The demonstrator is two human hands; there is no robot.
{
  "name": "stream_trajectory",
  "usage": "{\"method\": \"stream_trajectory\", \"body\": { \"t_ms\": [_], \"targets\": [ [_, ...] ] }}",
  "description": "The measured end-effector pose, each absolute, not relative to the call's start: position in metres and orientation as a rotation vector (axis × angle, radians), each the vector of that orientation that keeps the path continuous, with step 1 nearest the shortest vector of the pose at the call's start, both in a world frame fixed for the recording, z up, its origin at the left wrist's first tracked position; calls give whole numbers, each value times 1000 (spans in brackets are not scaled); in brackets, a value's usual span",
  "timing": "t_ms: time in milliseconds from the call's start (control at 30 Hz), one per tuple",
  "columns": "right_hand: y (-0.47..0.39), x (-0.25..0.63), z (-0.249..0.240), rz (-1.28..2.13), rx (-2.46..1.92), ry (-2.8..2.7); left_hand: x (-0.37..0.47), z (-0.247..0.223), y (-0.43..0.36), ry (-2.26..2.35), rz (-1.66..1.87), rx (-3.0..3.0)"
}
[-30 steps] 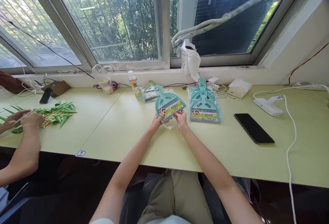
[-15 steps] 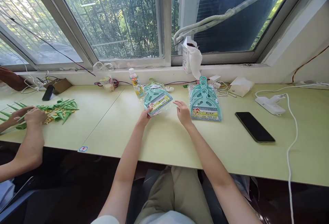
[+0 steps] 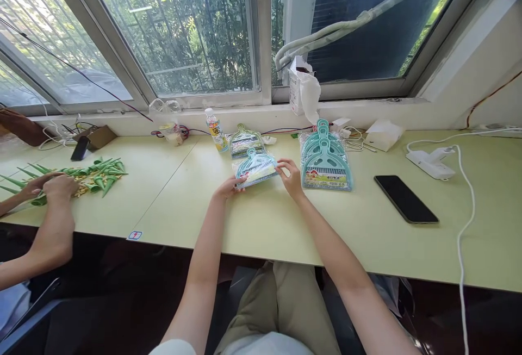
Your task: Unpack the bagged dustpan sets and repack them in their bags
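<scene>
A teal dustpan-and-brush set point(image 3: 256, 168) in clear plastic wrap is held over the table, its handle pointing away from me. My left hand point(image 3: 230, 187) grips its lower left corner. At the right edge, the fingers of my right hand point(image 3: 290, 176) pinch the wrapped set. Just behind lies a green wrapped dustpan set point(image 3: 245, 142), partly covered by the held one. To the right of my right hand, several teal wrapped dustpan sets point(image 3: 325, 162) lie overlapped in a pile.
A drink bottle point(image 3: 216, 131) and a plastic bag point(image 3: 170, 126) stand by the window wall. On the right are a black phone point(image 3: 405, 199) and a white power strip point(image 3: 431, 163) with its cable. At left, another person's hands point(image 3: 57, 187) handle green cone-shaped pieces point(image 3: 106, 173).
The held dustpan set has tipped flatter and shifted slightly right, uncovering more of the green set behind. My right hand has closed on its right edge.
</scene>
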State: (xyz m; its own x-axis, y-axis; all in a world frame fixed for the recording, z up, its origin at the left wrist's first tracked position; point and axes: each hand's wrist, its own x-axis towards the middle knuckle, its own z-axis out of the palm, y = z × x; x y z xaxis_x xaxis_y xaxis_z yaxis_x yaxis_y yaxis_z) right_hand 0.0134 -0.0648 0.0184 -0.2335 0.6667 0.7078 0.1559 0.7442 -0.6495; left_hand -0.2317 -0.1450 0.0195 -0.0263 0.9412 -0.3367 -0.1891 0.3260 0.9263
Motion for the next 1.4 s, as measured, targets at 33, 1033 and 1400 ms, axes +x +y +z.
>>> {"method": "stream_trajectory", "body": {
  "t_ms": [33, 1033, 1400],
  "targets": [
    [-65, 13, 17, 546, -638, -1792, -231, 20, -146, 1257, 1060, 832],
    [-72, -4, 3, 1237, -1027, -1296, -199, 25, -140, 1469, 1241, 1070],
    [-63, -4, -3, 1170, -1057, -1404, -182, 17, -135, 1495, 1443, 1101]
  ]
}}
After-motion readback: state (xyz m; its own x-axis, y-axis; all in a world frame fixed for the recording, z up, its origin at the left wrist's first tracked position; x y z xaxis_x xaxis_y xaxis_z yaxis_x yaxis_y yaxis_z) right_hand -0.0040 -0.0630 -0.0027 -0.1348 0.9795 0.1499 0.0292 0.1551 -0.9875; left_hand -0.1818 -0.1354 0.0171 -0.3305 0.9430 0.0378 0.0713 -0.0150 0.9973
